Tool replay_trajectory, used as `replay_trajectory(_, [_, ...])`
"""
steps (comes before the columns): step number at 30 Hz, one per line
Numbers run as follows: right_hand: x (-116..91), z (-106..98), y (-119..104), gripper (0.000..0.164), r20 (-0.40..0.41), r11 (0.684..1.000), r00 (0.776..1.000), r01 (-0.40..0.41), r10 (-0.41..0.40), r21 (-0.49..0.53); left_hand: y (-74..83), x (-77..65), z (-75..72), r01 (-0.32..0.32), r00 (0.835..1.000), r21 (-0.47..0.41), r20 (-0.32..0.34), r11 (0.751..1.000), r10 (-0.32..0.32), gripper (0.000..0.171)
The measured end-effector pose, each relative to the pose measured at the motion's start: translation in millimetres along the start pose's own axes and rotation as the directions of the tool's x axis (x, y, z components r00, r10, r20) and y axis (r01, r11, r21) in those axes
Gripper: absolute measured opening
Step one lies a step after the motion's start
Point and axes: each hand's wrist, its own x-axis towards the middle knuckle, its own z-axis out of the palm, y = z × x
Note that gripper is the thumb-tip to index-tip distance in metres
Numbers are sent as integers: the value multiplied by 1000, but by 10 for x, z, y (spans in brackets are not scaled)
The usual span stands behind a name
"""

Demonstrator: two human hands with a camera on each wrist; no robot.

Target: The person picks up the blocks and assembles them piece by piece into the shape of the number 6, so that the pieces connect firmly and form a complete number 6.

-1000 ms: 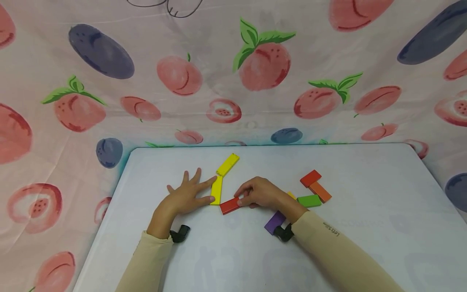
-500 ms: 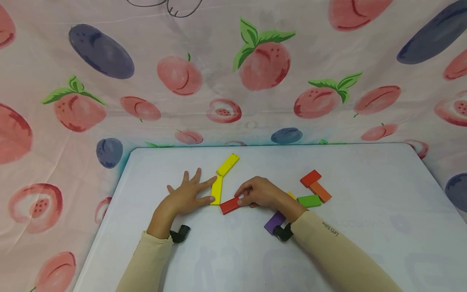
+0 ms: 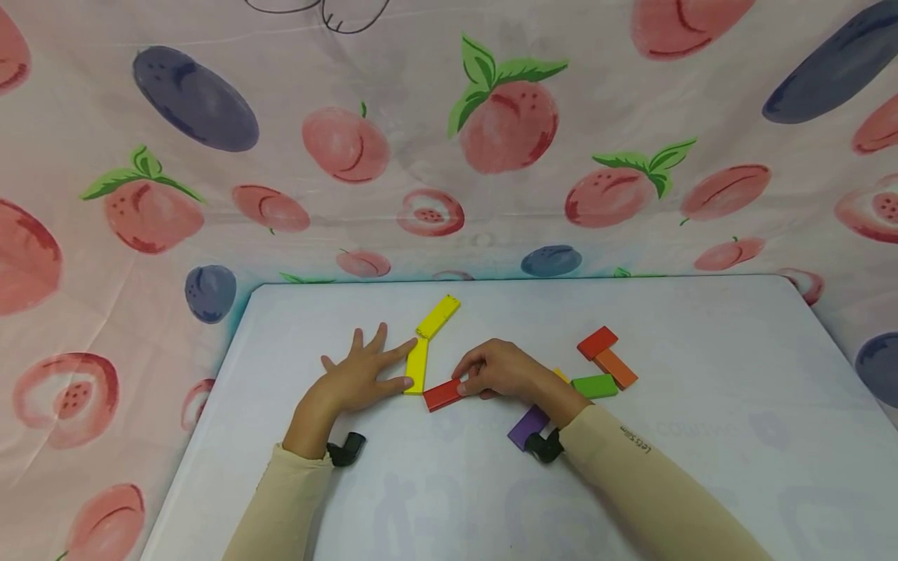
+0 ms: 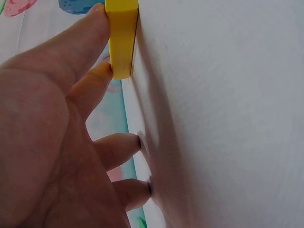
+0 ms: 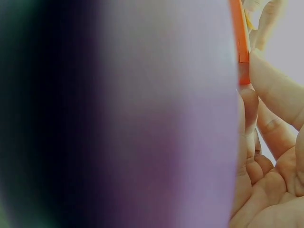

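With fingers spread, my left hand (image 3: 354,378) touches the left side of a yellow block (image 3: 417,366) with thumb and index fingertip. In the left wrist view those two fingertips meet the long face of this yellow block (image 4: 122,40), while other fingertips rest on the white tabletop. My right hand (image 3: 501,370) pinches the right end of a red block (image 3: 442,396), whose left end is at the near end of the yellow block. The right wrist view shows the thumb beside the red block (image 5: 241,42); a purple blur covers most of that view. Another yellow block (image 3: 438,315) lies slanted beyond the first.
To the right lie a second red block (image 3: 598,343), an orange block (image 3: 616,368) and a green block (image 3: 594,386). A purple block (image 3: 528,428) and a partly hidden yellow piece (image 3: 561,375) are by the right wrist. Fruit-printed cloth (image 3: 414,140) hangs behind the white table (image 3: 737,436).
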Motion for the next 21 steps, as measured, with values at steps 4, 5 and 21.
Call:
replay_trajectory(4, [-8, -6, 0, 13, 5, 1000, 1000, 9, -9, 8, -2, 3, 1, -2, 1000, 1, -3, 1000, 2, 72])
replay_trajectory(5, [-8, -7, 0, 13, 5, 1000, 1000, 10, -10, 8, -2, 3, 1, -2, 1000, 1, -3, 1000, 2, 72])
replay_trajectory(21, [10, -22, -19, 15, 8, 1000, 1000, -21, 21, 12, 2, 3, -2, -1, 1000, 6, 3, 1000, 1, 72])
